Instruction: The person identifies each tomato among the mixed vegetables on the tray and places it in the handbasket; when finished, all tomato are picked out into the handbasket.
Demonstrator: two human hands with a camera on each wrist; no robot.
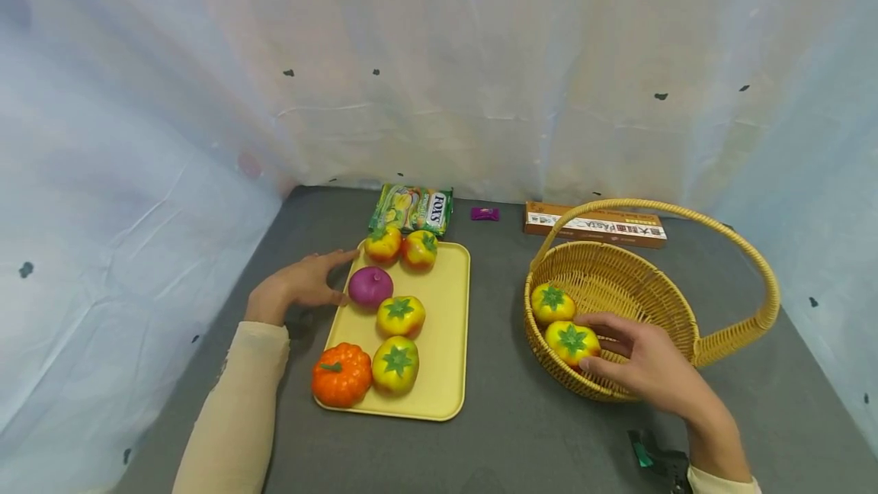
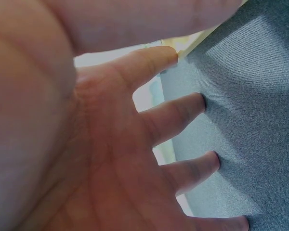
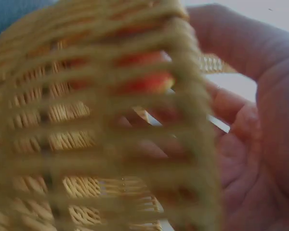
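Note:
My right hand reaches over the near rim of the wicker basket. Its thumb and fingers hold a yellow-red toy persimmon by its right side, low in the basket. Touching that one is another persimmon, against the basket's left wall. In the right wrist view, the wicker weave covers much of the red fruit and the fingers. My left hand, fingers spread, lies at the left edge of the yellow tray, near a purple onion. Its palm holds nothing.
Several more persimmons and an orange pumpkin lie on the tray. Behind are a green Fox's packet, a small purple wrapper and a pasta box. The basket's tall handle arches over its right side.

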